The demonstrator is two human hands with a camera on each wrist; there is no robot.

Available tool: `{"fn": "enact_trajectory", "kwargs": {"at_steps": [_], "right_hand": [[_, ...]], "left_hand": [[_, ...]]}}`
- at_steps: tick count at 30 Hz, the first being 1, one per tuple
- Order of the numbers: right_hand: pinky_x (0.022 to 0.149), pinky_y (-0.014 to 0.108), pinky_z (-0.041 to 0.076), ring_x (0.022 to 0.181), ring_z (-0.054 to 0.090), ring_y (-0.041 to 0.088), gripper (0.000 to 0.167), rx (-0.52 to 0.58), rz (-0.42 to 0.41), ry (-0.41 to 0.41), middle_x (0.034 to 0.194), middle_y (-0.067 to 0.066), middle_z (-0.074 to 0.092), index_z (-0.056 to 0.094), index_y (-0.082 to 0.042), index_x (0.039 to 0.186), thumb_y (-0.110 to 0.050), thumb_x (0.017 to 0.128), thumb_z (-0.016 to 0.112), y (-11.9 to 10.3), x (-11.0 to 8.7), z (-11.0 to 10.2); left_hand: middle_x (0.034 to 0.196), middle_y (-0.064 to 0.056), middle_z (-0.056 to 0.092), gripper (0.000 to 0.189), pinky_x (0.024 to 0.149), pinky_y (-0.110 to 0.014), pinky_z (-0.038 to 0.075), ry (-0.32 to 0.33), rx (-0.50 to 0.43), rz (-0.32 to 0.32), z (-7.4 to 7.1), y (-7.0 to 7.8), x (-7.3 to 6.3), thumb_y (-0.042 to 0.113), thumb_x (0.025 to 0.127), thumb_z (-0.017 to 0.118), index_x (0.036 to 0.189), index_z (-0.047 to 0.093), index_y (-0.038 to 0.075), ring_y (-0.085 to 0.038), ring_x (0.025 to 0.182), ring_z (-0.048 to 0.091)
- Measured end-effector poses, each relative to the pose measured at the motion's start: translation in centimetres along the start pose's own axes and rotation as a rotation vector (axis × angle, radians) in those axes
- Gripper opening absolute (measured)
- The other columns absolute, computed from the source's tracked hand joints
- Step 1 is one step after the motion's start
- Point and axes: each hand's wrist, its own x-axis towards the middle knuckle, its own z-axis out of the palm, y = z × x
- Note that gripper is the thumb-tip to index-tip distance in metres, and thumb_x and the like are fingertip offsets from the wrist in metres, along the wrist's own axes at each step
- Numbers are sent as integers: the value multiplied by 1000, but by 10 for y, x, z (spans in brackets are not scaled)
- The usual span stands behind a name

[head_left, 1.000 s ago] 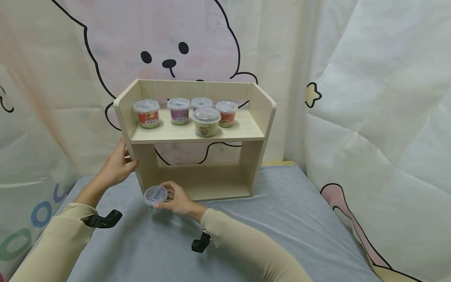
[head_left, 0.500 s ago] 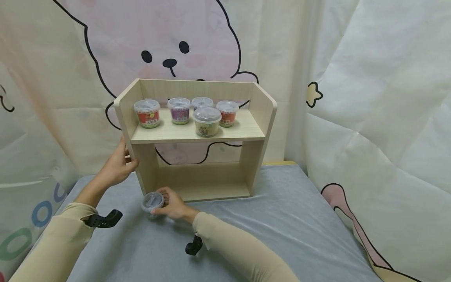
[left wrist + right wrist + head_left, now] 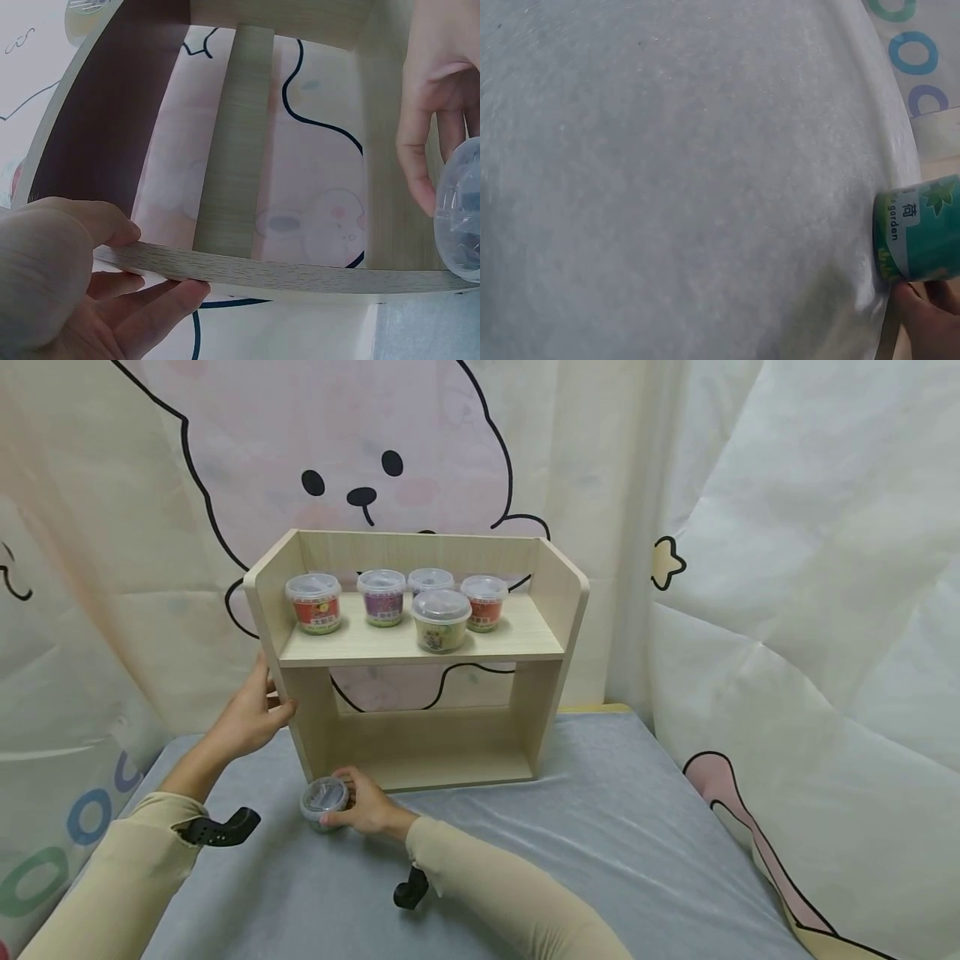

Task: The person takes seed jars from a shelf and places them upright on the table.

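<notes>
A small two-tier wooden shelf [image 3: 367, 648] stands on the cloth-covered table. My left hand [image 3: 251, 714] grips the edge of its left side panel; the left wrist view shows the thumb inside and the fingers [image 3: 161, 311] round the outer face. In front of the shelf's lower left corner my right hand [image 3: 369, 807] holds a small plastic cup [image 3: 324, 800] by its side, between thumb and fingers. The cup has a clear lid and a teal label with a green leaf, seen in the right wrist view. Its base is at or close to the cloth.
Several lidded cups stand on the upper tier: a red-labelled one [image 3: 316, 610] at left, a purple one [image 3: 383, 603], a yellowish-green one [image 3: 439, 631] in front, another red one [image 3: 485, 610] at right. Printed curtains [image 3: 585, 485] enclose the blue-grey table [image 3: 570, 843].
My right hand has carried the cup slightly left and down, toward the front of the table. The left hand and the shelf have stayed where they were.
</notes>
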Motion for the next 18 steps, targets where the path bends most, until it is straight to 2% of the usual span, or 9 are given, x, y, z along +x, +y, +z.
{"fn": "enact_trajectory", "kwargs": {"at_steps": [3, 8, 14, 18], "right_hand": [[92, 19, 53, 118, 64, 17, 65, -14, 24, -21, 132, 15, 63, 47, -11, 142, -7, 86, 79, -1, -2, -3], [105, 26, 51, 133, 56, 23, 66, -46, 53, -79, 145, 12, 55, 43, -14, 149, -18, 91, 75, -6, -9, -12], [114, 35, 47, 141, 49, 30, 64, -38, 5, -107, 152, 14, 48, 40, -13, 152, -21, 95, 70, -10, -18, -33], [119, 38, 43, 144, 44, 34, 65, 4, -43, -118, 155, 17, 44, 37, -9, 153, -16, 96, 68, -16, -25, -46]], "left_hand": [[161, -35, 20, 102, 88, -72, 52, -5, 1, -11, 1, 0, 0, -4, 96, 53, 160, -16, 33, -68, 125, 45], [160, -36, 20, 102, 84, -69, 56, -4, 3, -19, 2, 0, -1, -4, 97, 53, 160, -17, 35, -69, 124, 46], [159, -36, 22, 102, 81, -67, 58, 7, 1, -4, 2, 0, 0, -5, 96, 53, 161, -14, 35, -69, 121, 48], [157, -37, 24, 102, 81, -68, 57, 16, 13, -4, 2, 2, 0, -5, 96, 53, 161, -14, 36, -69, 120, 49]]}}
